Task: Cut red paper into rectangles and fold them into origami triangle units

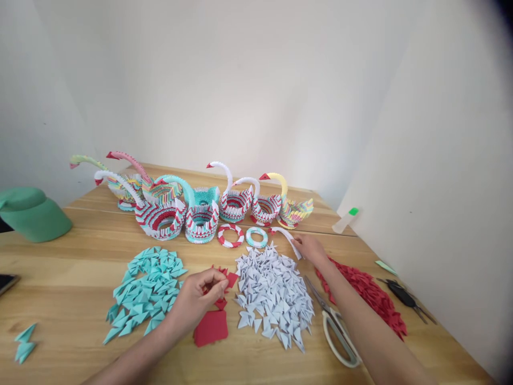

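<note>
My right hand (308,249) is closed on the lower end of a white folded-paper swan neck (285,235) with a red head, at table height behind the white pile. My left hand (206,289) hovers above small red folded pieces (220,303), thumb and fingertips pinched together; anything between them is too small to make out. Below that hand lies a stack of red paper rectangles (210,327). Between my arms spreads a pile of white paper triangles (276,294). Two paper rings, one red and white (220,235), one turquoise and white (249,237), rest near the neck.
Several finished paper swans (160,216) stand along the back. Turquoise triangles (146,289) are heaped left, red ones (368,294) right. Scissors (340,342) lie beside my right forearm. A glue bottle (344,220), black-handled tool (402,294), green container (36,216) and phone (7,282) sit toward the edges.
</note>
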Tool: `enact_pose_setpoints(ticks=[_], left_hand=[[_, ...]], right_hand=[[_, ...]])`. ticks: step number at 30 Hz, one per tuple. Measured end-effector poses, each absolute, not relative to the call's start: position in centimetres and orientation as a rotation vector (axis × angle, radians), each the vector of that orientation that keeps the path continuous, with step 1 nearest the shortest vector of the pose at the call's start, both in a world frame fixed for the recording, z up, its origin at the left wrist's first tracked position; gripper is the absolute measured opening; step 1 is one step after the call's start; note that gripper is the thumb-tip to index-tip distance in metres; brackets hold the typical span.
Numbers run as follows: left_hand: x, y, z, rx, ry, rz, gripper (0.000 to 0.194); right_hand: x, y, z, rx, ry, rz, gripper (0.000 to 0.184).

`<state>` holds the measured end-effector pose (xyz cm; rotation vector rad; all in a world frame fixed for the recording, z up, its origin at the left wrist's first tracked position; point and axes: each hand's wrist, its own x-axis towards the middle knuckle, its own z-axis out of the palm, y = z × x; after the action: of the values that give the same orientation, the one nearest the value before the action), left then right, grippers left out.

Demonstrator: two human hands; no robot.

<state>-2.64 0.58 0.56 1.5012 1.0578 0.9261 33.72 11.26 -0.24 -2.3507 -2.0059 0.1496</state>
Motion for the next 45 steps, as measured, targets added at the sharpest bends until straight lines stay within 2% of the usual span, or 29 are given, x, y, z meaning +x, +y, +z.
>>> enact_pose_setpoints(ticks=[14, 19, 36, 45], left_hand=[[-2.7, 0.8, 0.1, 1.499, 1.03, 0.936, 0.027], [-2.8, 0.8, -0.4, 1.503, 1.043, 0.919, 0.027], [-2.9, 0.8, -0.6, 1.507, 1.044, 0.935, 0.029], [-2.7, 0.7, 0.1, 1.49, 1.058, 0.898, 0.029]], right_hand=[[32.9, 11.5, -0.1, -2.518, -2.017, 0.193, 0.027], [32.6, 11.5, -0.3, -2.515, -2.005, 0.176, 0.022], [32.2, 11.4, -0.2, -2.453, -1.981, 0.04, 0.034], [32.2, 11.8, -0.4, -2.483, -1.996, 0.014, 0.03]])
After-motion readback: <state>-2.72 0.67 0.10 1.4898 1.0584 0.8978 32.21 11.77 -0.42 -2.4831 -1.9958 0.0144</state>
